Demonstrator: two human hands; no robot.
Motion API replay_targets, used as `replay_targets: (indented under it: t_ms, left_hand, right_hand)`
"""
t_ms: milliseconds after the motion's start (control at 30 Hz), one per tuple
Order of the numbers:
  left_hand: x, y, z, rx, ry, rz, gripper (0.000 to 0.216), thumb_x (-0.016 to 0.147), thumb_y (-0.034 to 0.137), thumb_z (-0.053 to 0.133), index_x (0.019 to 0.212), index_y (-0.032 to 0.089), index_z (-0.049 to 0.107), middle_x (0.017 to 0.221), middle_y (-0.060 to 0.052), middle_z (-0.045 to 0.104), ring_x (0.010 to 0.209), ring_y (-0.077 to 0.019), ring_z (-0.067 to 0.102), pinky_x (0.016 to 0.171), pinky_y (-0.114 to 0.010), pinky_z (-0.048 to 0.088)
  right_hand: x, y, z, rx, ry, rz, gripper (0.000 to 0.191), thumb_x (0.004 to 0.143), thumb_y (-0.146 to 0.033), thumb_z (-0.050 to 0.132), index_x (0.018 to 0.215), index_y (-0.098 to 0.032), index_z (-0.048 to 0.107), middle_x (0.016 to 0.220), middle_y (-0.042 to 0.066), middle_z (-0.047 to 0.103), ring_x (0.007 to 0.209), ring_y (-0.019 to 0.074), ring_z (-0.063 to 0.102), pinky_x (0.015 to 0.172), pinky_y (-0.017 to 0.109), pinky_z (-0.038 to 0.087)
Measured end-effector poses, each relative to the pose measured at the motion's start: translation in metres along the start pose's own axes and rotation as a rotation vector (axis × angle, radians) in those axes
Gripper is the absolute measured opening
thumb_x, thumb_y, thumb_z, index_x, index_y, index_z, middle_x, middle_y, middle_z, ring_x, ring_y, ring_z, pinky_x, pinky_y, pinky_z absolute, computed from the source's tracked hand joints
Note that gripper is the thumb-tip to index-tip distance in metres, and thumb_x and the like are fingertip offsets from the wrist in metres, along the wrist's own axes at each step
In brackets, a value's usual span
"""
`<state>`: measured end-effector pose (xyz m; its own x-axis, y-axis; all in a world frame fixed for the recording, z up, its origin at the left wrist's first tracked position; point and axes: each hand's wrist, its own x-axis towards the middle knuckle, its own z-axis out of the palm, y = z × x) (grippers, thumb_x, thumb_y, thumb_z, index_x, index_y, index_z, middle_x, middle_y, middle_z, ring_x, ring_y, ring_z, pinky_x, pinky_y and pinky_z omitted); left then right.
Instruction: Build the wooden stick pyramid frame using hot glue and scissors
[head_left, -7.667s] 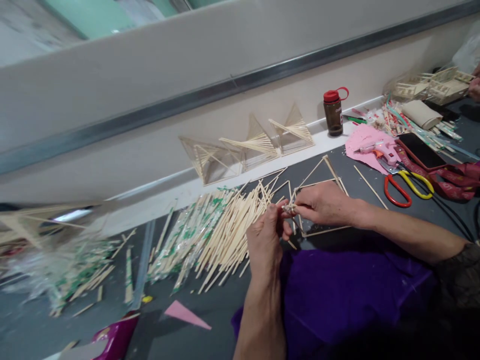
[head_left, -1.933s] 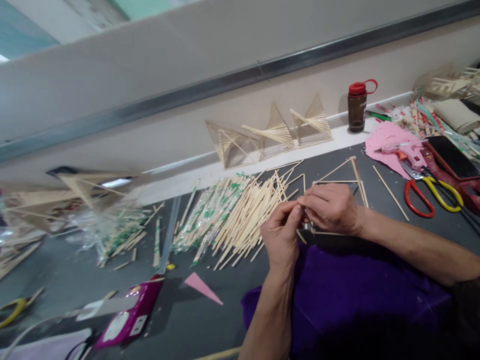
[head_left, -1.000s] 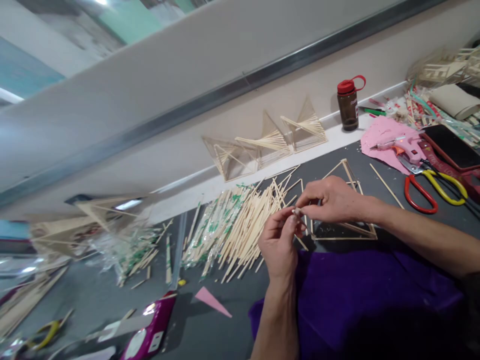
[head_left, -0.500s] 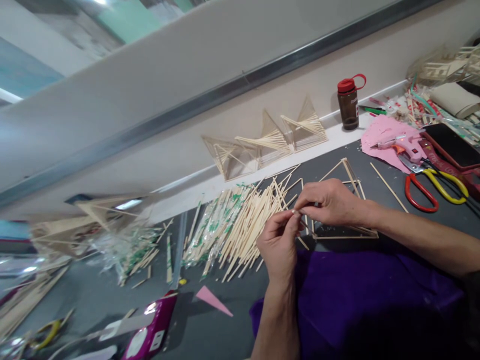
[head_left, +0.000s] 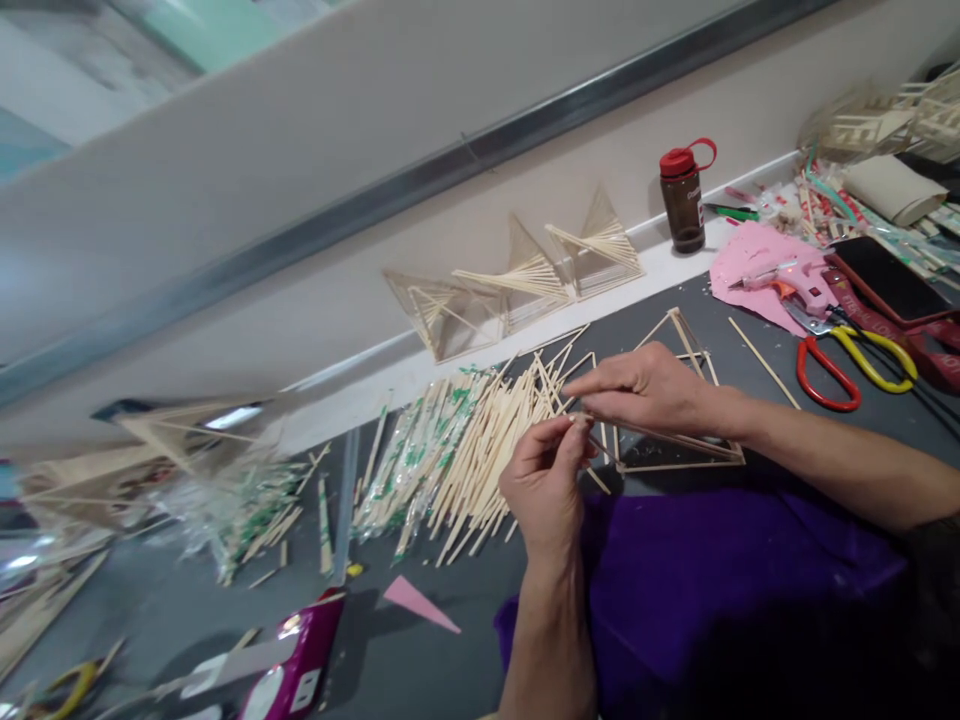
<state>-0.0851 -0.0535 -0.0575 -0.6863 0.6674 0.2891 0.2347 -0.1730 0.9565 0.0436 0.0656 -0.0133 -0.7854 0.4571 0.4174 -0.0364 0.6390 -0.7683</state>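
Note:
A stick frame point(head_left: 679, 440) made of thin wooden sticks lies on the grey table in front of me. My left hand point(head_left: 546, 485) pinches its near-left corner between thumb and fingertips. Over the same corner my right hand point(head_left: 646, 388) grips the sticks, with the index finger stretched out to the left. A loose pile of bare wooden sticks point(head_left: 491, 440) lies just left of both hands. Purple cloth point(head_left: 697, 580) covers the table edge below my wrists.
Finished stick pyramids point(head_left: 517, 280) lean against the wall. A brown bottle with a red lid point(head_left: 682, 200), a pink glue gun point(head_left: 787, 283), red-and-yellow scissors point(head_left: 847, 365) and a phone point(head_left: 889, 280) lie at the right. Wrapped sticks point(head_left: 409, 455) and a magenta object point(head_left: 296, 670) lie at the left.
Both hands stayed on the frame's corner and shifted slightly left. My right index finger has stretched out. The frame now lies a little flatter.

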Motion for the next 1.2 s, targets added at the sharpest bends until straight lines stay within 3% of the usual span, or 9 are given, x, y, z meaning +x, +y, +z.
replay_targets:
  t_ms: [100,233,433,633,867,1200]
  left_hand:
    - [-0.001,0.002,0.001,-0.004,-0.004,-0.018,0.025,0.07,0.038,0.083,0.08,0.017,0.072,0.064,0.0,0.07,0.049,-0.0108,0.06,0.047,-0.021,0.045]
    - [-0.001,0.005,0.002,-0.008,-0.003,-0.009,0.025,0.071,0.036,0.08,0.083,0.018,0.07,0.07,-0.001,0.072,0.048,-0.01,0.059,0.046,-0.02,0.046]
    - [-0.001,0.004,-0.001,0.061,-0.013,0.007,0.029,0.07,0.033,0.081,0.094,0.02,0.073,0.069,0.002,0.069,0.05,-0.0092,0.058,0.048,-0.02,0.046]
    - [-0.002,0.0,-0.006,0.105,0.013,0.03,0.018,0.072,0.031,0.081,0.086,0.02,0.077,0.069,0.001,0.07,0.049,-0.0094,0.056,0.05,-0.022,0.046]
    - [-0.002,0.001,-0.007,0.147,0.019,-0.021,0.023,0.068,0.03,0.083,0.09,0.021,0.079,0.068,0.001,0.07,0.053,-0.0107,0.059,0.052,-0.021,0.048]
    - [-0.001,-0.004,-0.012,0.235,0.01,0.02,0.023,0.072,0.035,0.08,0.089,0.019,0.078,0.077,-0.002,0.073,0.06,-0.0126,0.064,0.055,-0.022,0.053]
  right_hand:
    - [0.003,-0.001,-0.009,0.037,0.014,0.098,0.029,0.088,-0.017,0.052,0.099,-0.016,0.079,0.091,0.004,0.077,0.083,0.0105,0.066,0.074,0.022,0.044]
    - [0.005,0.002,-0.018,0.054,-0.155,0.198,0.015,0.079,-0.023,0.065,0.077,-0.015,0.077,0.07,0.0,0.071,0.066,0.009,0.059,0.059,0.022,0.035]
    - [0.008,0.002,-0.016,0.042,-0.247,0.21,0.011,0.077,-0.019,0.065,0.073,-0.015,0.075,0.064,0.0,0.067,0.06,0.0082,0.055,0.055,0.023,0.033]
    - [0.01,-0.001,-0.015,0.045,-0.26,0.25,0.014,0.078,-0.016,0.064,0.079,-0.013,0.077,0.069,0.002,0.07,0.063,0.0095,0.058,0.058,0.024,0.036]
    - [0.013,-0.003,-0.015,-0.016,-0.294,0.276,0.019,0.078,-0.013,0.061,0.083,-0.014,0.079,0.075,0.004,0.073,0.065,0.0106,0.058,0.057,0.024,0.036]
    - [0.014,-0.004,-0.017,0.026,-0.376,0.304,0.027,0.082,-0.018,0.059,0.098,-0.01,0.08,0.09,0.008,0.076,0.078,0.0128,0.062,0.064,0.024,0.037]
